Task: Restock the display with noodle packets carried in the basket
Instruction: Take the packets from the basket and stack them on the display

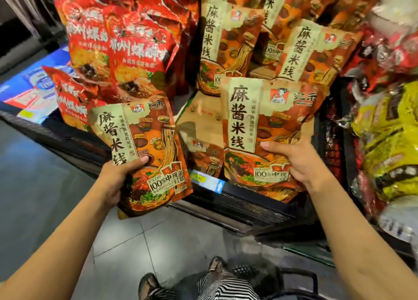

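Two noodle packets held before the display, one per hand. The right packet (pixel 260 118) stands nearly upright, long axis vertical, its lower edge over the shelf lip (pixel 248 200). The right hand (pixel 300 161) pinches it at the lower right corner, with the thumb of its fingers (pixel 271 146) across the face and the rest hidden behind. The left packet (pixel 144 141) sits lower and nearer the person, its top leaning left. The left hand (pixel 117 177) grips its left edge, fingers (pixel 141 160) curled round it. The open slot, a bare cardboard carton (pixel 199 123), lies between the two packets and farther in, below the standing rows (pixel 217 39). Judgement: the right hand is nearer and needs only a short push forward. Both forearms reach forward, near-straight.
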{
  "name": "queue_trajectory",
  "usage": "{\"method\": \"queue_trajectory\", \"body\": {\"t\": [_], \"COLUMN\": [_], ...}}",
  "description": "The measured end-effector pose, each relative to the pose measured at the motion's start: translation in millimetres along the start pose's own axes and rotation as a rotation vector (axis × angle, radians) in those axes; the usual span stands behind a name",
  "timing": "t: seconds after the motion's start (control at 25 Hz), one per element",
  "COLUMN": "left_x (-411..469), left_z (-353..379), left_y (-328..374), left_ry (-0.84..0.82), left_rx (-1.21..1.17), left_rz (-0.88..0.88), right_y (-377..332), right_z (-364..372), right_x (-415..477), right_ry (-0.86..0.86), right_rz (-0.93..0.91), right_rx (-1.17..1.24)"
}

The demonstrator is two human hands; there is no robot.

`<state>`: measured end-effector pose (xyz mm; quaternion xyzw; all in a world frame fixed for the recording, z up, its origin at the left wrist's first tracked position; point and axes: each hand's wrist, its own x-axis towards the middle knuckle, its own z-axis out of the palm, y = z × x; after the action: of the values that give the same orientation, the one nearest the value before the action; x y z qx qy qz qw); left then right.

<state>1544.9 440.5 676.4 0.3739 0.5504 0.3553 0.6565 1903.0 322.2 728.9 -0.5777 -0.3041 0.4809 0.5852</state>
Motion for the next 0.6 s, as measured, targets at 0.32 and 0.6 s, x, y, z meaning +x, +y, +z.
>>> {"method": "queue_trajectory", "body": {"t": [0.32,0.6], "left_x": [0,-2], "left_z": [-1,-26], "left_y": [-5,-10], "left_ry": [0.006,0.017], "left_rx": [-0.034,-0.019], "left_rz": [0.005,-0.014], "right_y": [15,34], "right_z": [40,49], "right_x": [15,15], "right_ry": [0.096,0.231], "right_rz": [-0.09,-0.202], "right_rx": [0.034,-0.321]}}
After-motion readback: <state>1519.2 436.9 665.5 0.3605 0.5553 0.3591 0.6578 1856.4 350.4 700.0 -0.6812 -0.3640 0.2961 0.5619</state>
